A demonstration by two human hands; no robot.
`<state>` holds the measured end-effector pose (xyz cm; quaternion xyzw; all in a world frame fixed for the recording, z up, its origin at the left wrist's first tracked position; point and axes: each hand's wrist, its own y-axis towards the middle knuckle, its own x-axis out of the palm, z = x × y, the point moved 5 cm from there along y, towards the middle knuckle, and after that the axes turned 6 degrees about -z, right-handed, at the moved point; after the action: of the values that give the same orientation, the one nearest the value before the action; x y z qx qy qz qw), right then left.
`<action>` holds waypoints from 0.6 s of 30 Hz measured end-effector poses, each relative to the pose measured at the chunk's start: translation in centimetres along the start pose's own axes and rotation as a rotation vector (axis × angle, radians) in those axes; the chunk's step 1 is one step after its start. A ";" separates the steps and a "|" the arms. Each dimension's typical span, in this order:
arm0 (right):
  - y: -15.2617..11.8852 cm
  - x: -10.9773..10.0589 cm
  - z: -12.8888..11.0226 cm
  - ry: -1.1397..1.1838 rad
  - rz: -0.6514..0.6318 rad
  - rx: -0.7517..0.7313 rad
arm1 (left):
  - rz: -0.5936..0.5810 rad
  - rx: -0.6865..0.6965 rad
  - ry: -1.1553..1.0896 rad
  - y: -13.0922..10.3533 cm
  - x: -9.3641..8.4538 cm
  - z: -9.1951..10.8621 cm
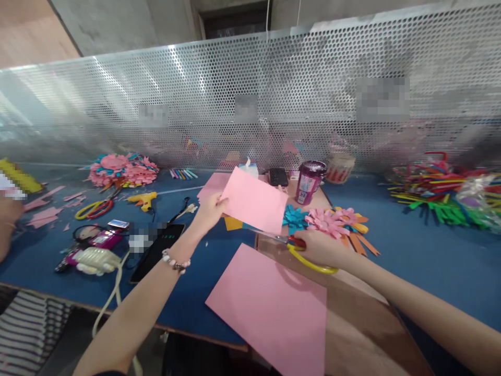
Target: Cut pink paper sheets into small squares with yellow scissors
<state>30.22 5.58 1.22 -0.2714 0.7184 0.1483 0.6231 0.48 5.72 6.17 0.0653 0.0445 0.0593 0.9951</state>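
Observation:
My left hand (213, 209) pinches the left edge of a pink paper sheet (254, 201), holding it up above the table. In my right hand (319, 245) is a pair of scissors (311, 262) with yellow and red handles; the blades point left, close to the sheet's lower edge. I cannot tell whether the blades touch the paper. A larger pink sheet (274, 308) lies below, over the front of the wooden board (360, 324). Just beyond my right hand are pink paper flowers (329, 222) and a blue paper flower (295, 218).
A purple cup (308, 183) stands behind the flowers. To the left lie a yellow glue gun (143, 200), a tablet (158, 253), another pair of scissors (96, 209) and a power strip (96, 260). Colourful strips (438, 196) are heaped at right. Another person's hand (10, 219) shows far left.

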 end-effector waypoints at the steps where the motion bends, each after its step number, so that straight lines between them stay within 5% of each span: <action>1: 0.1 0.2 0.1 -0.005 0.007 0.023 | 0.023 0.014 0.037 0.2 -1.0 0.3; 10: -2.1 -1.0 -1.2 -0.058 0.084 0.075 | 0.240 0.079 0.082 -4.3 -10.6 3.0; 13: -6.0 -1.5 -4.8 -0.099 0.268 -0.284 | 0.258 -0.004 0.016 -6.7 -13.3 2.0; 14: -7.7 -1.3 -6.3 -0.086 0.269 -0.464 | 0.276 -0.038 -0.019 -7.4 -14.1 1.5; 18: -12.3 -0.6 -10.0 -0.091 0.197 -0.699 | 0.346 -0.103 -0.113 -9.7 -16.7 -0.9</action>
<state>29.16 -9.79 5.14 -0.3903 0.6185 0.4562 0.5069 -14.99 -5.79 5.30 0.0241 -0.0262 0.2279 0.9730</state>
